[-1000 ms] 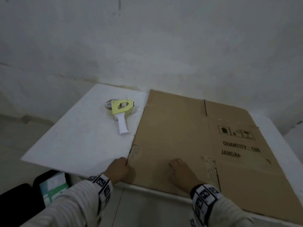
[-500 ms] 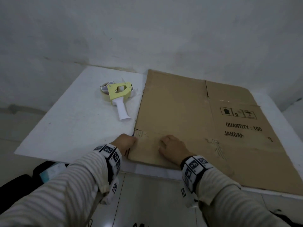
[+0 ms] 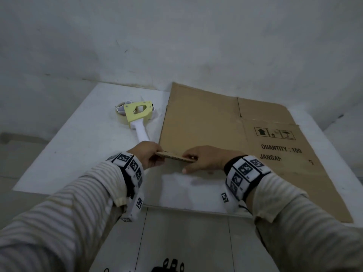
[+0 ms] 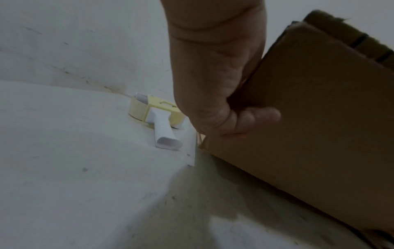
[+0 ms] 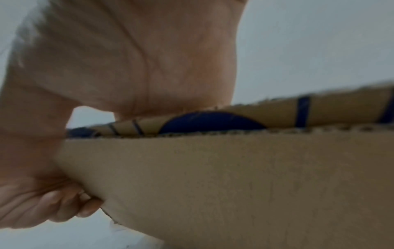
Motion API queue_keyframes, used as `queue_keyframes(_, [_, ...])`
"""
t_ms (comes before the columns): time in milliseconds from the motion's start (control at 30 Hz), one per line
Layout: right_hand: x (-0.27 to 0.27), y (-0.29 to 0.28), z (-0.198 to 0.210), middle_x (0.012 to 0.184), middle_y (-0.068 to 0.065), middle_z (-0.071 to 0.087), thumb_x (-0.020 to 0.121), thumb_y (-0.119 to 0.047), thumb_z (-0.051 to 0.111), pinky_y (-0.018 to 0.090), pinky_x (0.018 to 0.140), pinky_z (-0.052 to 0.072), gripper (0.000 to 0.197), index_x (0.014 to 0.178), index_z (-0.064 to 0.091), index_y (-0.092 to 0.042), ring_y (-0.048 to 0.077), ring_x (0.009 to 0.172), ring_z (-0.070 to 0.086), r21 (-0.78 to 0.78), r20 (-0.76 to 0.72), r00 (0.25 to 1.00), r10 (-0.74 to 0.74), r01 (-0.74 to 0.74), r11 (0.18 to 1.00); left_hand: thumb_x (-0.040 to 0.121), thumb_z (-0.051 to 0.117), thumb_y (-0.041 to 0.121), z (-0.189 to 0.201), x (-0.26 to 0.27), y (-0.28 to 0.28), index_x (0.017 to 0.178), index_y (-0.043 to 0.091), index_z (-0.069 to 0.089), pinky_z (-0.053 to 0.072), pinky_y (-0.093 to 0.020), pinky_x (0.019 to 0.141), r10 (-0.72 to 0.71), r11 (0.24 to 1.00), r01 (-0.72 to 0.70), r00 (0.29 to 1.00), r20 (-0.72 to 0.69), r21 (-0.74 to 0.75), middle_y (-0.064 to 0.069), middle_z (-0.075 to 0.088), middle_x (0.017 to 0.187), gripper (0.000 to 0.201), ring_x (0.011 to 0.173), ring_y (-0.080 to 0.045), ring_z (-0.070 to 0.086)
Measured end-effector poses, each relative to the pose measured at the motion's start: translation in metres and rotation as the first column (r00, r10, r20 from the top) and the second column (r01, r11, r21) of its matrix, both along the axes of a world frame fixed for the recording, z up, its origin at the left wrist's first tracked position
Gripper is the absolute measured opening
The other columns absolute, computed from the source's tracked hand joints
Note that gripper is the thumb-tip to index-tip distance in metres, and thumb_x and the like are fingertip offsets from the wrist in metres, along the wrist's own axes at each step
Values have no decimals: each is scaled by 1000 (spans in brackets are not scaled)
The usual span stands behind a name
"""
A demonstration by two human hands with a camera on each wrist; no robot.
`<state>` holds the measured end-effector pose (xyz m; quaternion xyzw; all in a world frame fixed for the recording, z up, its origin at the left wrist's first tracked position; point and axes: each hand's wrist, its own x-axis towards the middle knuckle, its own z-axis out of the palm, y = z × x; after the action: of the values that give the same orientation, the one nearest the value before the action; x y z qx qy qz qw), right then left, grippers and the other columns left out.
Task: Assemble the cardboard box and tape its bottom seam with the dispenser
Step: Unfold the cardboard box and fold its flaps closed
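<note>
A flattened brown cardboard box (image 3: pixel 216 124) printed "QUANTITY : 100" lies on the white table (image 3: pixel 84 146), with its near left edge lifted off the surface. My left hand (image 3: pixel 148 154) grips the raised near left corner (image 4: pixel 298 118), thumb curled under it. My right hand (image 3: pixel 206 159) grips the same raised edge a little to the right, fingers hooked under the board (image 5: pixel 213 176). A tape dispenser (image 3: pixel 138 117) with a yellow frame and white handle lies flat on the table, just left of the box and beyond my left hand (image 4: pixel 215 75).
A pale wall (image 3: pixel 176 46) rises right behind the table. The table's near edge (image 3: pixel 186 208) runs below my wrists, with a tiled floor (image 3: pixel 176 242) beneath. Bare table top stretches left of the dispenser (image 4: pixel 157 121).
Both hands went from lying on the flat near edge of the box to gripping it, and that edge has come up off the table. The dispenser has not moved.
</note>
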<state>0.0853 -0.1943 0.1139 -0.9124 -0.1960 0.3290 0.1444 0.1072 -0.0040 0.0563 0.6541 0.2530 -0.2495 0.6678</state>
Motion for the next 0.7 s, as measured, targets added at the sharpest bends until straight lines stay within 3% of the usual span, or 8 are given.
queue_keyframes(100, [4,-7,9,131,6,58,90,-7,50,32,89,47,49,136,48,-23,26,114,56,-127,186,981,60,-36,991,90,40,2,11,1,1,71,7,47,47,-20,39,-61,997,63,997,51,-46,-10,46,63,21,43,-18,48])
queue_keyframes(167, [8,-13,19,118,8,65,92,-4,45,31,79,46,43,130,54,-21,26,101,61,-124,306,951,45,-7,992,92,39,8,18,3,1,73,8,51,48,-24,46,-83,996,85,991,104,-16,-10,49,62,22,50,-21,47])
queue_keyframes(267, [14,-19,39,108,12,68,90,3,42,28,69,38,42,123,59,-16,21,79,52,-124,420,907,21,35,992,93,33,7,30,7,0,71,10,49,47,-28,57,-153,984,128,962,226,124,-10,46,61,28,53,-23,46])
queue_keyframes(367, [19,-25,65,106,12,67,88,2,46,29,69,38,37,120,59,-14,24,82,55,-146,482,875,39,36,989,90,32,-5,43,12,0,70,9,50,37,-25,55,-279,937,178,900,336,300,-10,40,60,30,52,-21,38])
queue_keyframes(433, [22,-28,85,105,13,66,88,1,49,32,70,42,34,116,60,-12,28,89,60,-147,515,856,50,31,989,86,42,-6,50,16,3,87,4,60,36,-26,58,-472,824,252,801,368,508,-12,51,73,21,64,-24,47])
queue_keyframes(500, [24,-31,108,101,12,65,86,1,51,32,71,44,34,116,60,-12,29,90,60,-153,546,836,54,36,988,82,58,2,58,19,6,110,8,64,42,-28,71,-645,676,293,679,350,676,-10,61,103,29,90,-23,56])
queue_keyframes(600, [28,-36,141,91,8,59,84,1,53,32,69,41,36,116,59,-15,27,85,57,-171,598,799,59,55,984,87,64,18,75,17,1,132,18,53,41,-28,94,-699,629,282,613,368,725,3,57,125,46,111,-16,53])
queue_keyframes(700, [33,-42,169,91,6,56,83,1,53,32,69,39,39,117,57,-16,23,81,48,-178,681,730,61,84,980,92,57,27,91,19,-12,136,21,44,42,-30,90,-722,587,221,577,381,779,-2,60,127,46,110,-21,57])
